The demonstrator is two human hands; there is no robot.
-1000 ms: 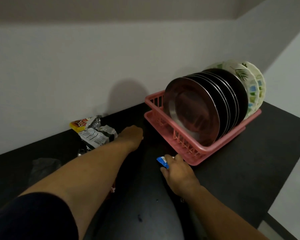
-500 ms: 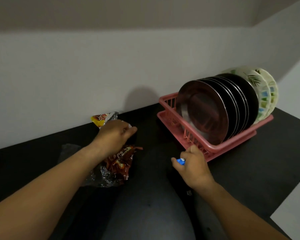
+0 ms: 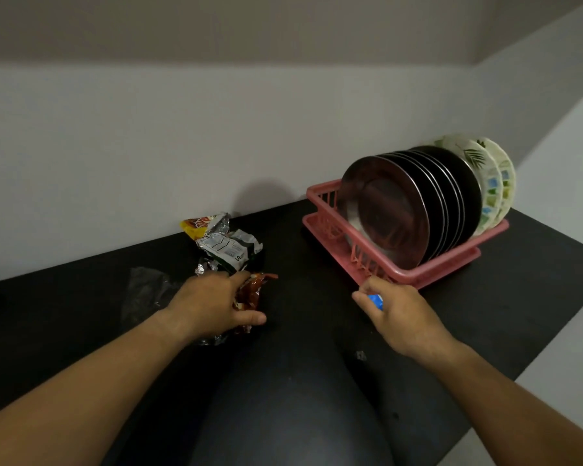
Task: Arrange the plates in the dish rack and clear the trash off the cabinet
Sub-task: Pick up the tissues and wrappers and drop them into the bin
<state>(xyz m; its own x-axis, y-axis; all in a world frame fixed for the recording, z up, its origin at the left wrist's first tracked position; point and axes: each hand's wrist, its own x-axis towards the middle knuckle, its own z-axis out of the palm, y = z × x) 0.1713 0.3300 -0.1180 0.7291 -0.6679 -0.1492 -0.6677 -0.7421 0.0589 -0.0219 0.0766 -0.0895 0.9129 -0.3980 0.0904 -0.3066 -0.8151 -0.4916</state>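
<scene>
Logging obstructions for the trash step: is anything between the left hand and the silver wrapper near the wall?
Nothing visible stands between them. The silver wrapper lies just beyond the left hand, though that hand is occupied: it grips a brown wrapper.

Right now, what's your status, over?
Left hand grips brown wrapper. Right hand pinches blue wrapper. Plates upright in pink dish rack. More wrappers on cabinet by wall.
</scene>
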